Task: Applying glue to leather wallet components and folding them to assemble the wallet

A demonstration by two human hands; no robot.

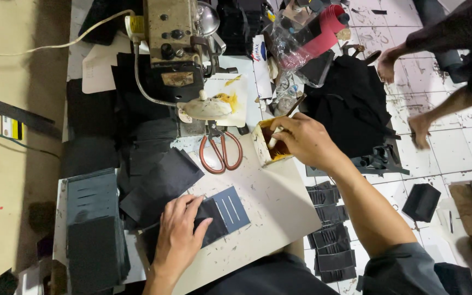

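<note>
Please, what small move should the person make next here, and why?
Probably lift the brush out of the glue pot and carry it to the dark piece. The right hand holds the brush dipped in the pot, while the left hand presses the piece flat on the board.

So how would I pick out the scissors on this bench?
Start at the sewing machine at the top of the white work board. Just below its base, left of the small glue tub, lie the scissors: the only item there with orange-red loop handles.
</note>
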